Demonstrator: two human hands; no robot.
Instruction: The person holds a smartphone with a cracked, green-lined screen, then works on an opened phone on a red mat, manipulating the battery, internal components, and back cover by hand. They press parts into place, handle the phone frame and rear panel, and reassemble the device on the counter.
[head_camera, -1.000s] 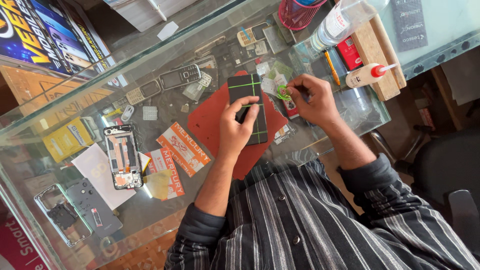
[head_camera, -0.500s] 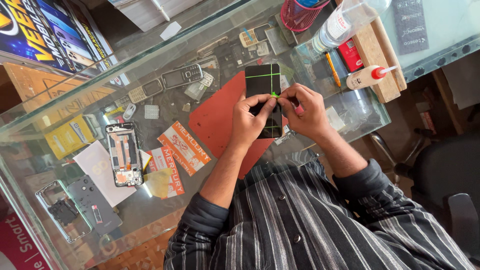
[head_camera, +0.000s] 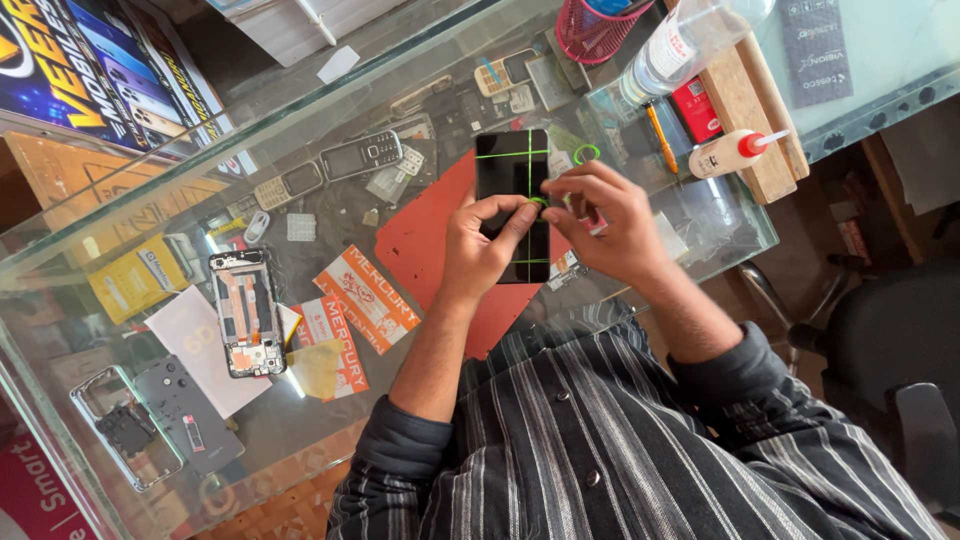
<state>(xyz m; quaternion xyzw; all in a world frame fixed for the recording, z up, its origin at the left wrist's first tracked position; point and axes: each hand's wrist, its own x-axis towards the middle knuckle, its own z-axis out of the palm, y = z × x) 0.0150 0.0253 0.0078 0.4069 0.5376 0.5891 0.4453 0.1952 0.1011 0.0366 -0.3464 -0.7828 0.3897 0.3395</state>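
Note:
A black smartphone (head_camera: 510, 170) bound with thin green rubber bands lies on a red mat (head_camera: 420, 245) on the glass counter. My left hand (head_camera: 480, 245) grips the phone's lower part, thumb across its face. My right hand (head_camera: 605, 220) pinches a green band at the phone's right edge, fingers closed on it. A loose green rubber band (head_camera: 586, 153) lies just beyond the phone on the right.
An opened phone frame (head_camera: 243, 310) and a grey back cover (head_camera: 185, 415) lie at the left, with orange printed cards (head_camera: 368, 295) beside them. Old keypad phones (head_camera: 362, 155), a glue bottle (head_camera: 728, 152), a clear bottle (head_camera: 690, 35), a wooden block (head_camera: 750, 110) and a pink basket (head_camera: 600, 25) stand further off.
Both hands have lifted the phone slightly toward the far side of the mat. My right hand moved from the loose items onto the phone's right edge and took hold of a green band.

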